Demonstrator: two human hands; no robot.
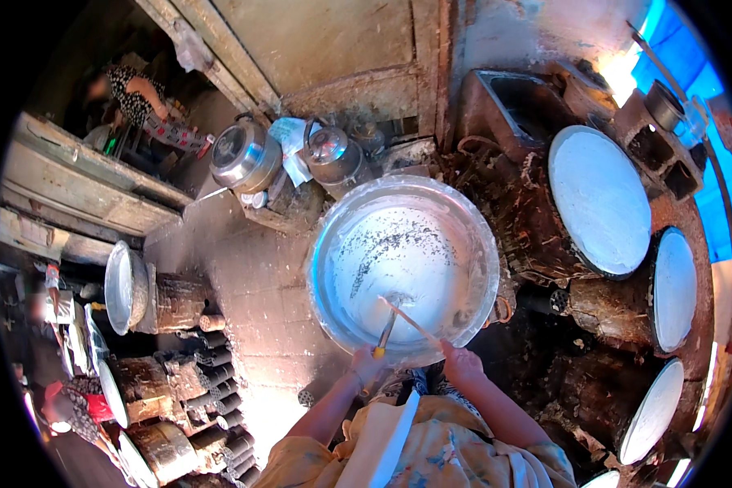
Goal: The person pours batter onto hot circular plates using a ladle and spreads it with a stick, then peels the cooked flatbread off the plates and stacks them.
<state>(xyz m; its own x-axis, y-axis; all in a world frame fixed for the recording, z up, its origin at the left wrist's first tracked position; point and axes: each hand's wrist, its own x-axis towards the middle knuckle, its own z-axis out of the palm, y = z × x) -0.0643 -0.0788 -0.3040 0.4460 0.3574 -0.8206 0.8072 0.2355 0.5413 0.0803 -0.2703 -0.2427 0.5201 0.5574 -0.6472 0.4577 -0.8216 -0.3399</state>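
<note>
Lower centre: left hand (368,367) closed round a yellow-handled metal tool (389,331) — stiff, I'd say, best held so; right hand (463,364) pinching a thin tan stick (411,320) — probably light, snappable.

Stick (413,322) in right hand (462,364)

The basin (475,285) looks like smooth, shiny metal. The stick (409,320) looks like dull wood. The shirt (455,439) is cloth.
</note>
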